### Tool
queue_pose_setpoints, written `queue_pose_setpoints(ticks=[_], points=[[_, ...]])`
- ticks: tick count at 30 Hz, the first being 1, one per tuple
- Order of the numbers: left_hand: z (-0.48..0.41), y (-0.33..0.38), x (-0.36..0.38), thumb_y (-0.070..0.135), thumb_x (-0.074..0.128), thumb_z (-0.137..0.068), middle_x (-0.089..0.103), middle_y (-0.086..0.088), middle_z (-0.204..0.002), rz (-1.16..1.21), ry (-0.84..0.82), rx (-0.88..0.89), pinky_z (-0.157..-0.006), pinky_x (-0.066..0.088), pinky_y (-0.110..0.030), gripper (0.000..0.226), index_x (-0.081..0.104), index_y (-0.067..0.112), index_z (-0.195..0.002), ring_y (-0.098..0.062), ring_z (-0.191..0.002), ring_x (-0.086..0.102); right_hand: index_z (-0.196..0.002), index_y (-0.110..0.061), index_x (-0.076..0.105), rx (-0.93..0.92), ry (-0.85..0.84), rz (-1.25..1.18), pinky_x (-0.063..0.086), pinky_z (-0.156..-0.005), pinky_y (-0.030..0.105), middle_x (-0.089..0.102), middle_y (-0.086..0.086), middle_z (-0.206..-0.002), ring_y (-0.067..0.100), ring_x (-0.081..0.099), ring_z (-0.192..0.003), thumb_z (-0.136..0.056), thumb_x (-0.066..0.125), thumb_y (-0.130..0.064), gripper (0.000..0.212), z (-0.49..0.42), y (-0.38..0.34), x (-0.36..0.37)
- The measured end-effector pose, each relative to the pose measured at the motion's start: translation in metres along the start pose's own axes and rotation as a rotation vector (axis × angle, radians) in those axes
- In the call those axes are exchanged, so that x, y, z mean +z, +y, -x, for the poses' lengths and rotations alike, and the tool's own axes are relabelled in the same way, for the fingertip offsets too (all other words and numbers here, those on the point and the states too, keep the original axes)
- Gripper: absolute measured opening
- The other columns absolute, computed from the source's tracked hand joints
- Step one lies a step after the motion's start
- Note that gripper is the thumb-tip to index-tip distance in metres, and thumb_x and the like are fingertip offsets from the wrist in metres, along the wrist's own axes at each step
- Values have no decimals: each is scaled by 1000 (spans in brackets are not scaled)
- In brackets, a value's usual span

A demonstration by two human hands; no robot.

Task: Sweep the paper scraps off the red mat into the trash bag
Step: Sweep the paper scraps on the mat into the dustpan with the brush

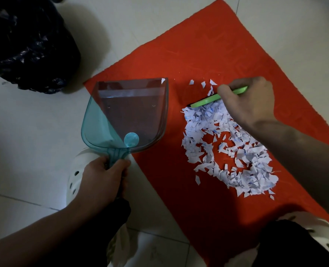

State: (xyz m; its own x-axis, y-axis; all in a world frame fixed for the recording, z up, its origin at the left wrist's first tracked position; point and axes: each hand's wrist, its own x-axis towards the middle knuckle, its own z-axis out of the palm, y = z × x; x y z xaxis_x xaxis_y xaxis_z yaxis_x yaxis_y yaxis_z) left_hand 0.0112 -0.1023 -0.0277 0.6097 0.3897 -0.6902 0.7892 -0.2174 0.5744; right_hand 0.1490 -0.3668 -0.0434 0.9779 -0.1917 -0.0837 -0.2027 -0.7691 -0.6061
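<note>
Paper scraps [196, 122] lie in a loose white heap on the right half of the red mat [208, 45], which is spread flat on the tiled floor [24, 141].

1. Nearest the camera, a white perforated shoe [73, 176] sits on the floor at the left, beside the mat's near-left edge. A second white shoe [325, 236] sits at the lower right, on the near corner of the mat.
2. The left hand [102, 178] is closed in a full grip around the handle of the dustpan [129, 112], fingers and thumb wrapped round it.
3. The dustpan is translucent teal. Its open mouth points away from the person. The pan overlaps the mat's left corner, and its left side is over bare floor. Whether it rests on the surface or is held just above it cannot be determined. One single scrap [163, 80] lies at its far-right corner.
4. The heap of scraps lies to the right of the dustpan, apart from it.
5. The right hand [248, 101] is curled round the green brush [208, 100], gripping its handle. The brush head is set at the far end of the heap, touching the scraps.
6. Farthest away, at the upper left, a dark trash bag [24, 45] stands on the floor, off the mat.
</note>
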Motion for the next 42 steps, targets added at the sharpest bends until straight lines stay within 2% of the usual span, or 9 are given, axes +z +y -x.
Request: queue_pose_setpoints(ticks=[4,7,11,18,25,31,35,39,42], points=[[2,3,3,15,63,-88,57,-13,-51,-11,-8,22,-37,44,-25,23,60,-4,-74,-15,-34,49,-59,-17,67,-7,24,-78,32,-50,25,52,-4,-46,14,41,-46,-76,55,-36,28,9,-3,-10],[4,4,6,13,63,-88,57,-13,-52,0,-6,34,-34,43,-22,24,60,-7,-77,-13,-32,49,-64,-19,70,-15,59,-116,40,-51,29,59,-2,-52,19,50,-50,-76,56,-36,25,11,-6,-17],[6,6,9,13,63,-89,55,-15,-52,10,3,50,-33,42,-22,24,59,-6,-75,-13,-31,47,-66,-27,71,-11,74,-212,36,-48,25,57,-8,-51,12,47,-48,-75,57,-36,19,13,-11,-23],[12,14,16,12,60,-90,53,-21,-58,16,-25,121,-32,39,-19,24,56,-7,-75,-12,-31,45,-76,-20,76,52,41,-322,32,-41,18,58,-9,-52,4,41,-43,-81,62,-24,15,36,-2,-32],[11,13,24,14,61,-87,56,-19,-59,70,-37,121,-52,43,-37,25,55,5,-65,-27,-50,51,-85,-19,78,90,37,-452,42,-55,18,69,-11,-69,-1,54,-57,-86,62,-17,16,67,10,-39],[10,15,28,14,61,-88,53,-14,-53,41,-97,170,-45,42,-32,25,55,4,-65,-26,-48,50,-88,-22,76,67,-83,-424,47,-49,35,69,-12,-73,27,56,-58,-87,63,-11,17,80,14,-37],[7,10,27,12,61,-88,53,-10,-50,-5,-104,186,-38,42,-28,26,53,3,-65,-22,-41,48,-88,-23,76,78,-53,-476,39,-46,21,66,-12,-66,9,50,-53,-87,63,-10,18,77,18,-35],[4,6,23,13,62,-88,54,-15,-51,-7,-68,160,-46,44,-34,27,53,3,-64,-27,-44,49,-90,-19,75,111,-8,-498,39,-46,28,67,-10,-67,19,51,-56,-88,62,-12,15,58,16,-36],[2,5,22,12,63,-88,52,-10,-46,-3,-34,122,-44,44,-31,27,53,4,-64,-24,-42,49,-92,-16,74,139,35,-534,45,-50,24,69,-3,-72,12,56,-57,-86,64,-15,12,34,10,-28]])
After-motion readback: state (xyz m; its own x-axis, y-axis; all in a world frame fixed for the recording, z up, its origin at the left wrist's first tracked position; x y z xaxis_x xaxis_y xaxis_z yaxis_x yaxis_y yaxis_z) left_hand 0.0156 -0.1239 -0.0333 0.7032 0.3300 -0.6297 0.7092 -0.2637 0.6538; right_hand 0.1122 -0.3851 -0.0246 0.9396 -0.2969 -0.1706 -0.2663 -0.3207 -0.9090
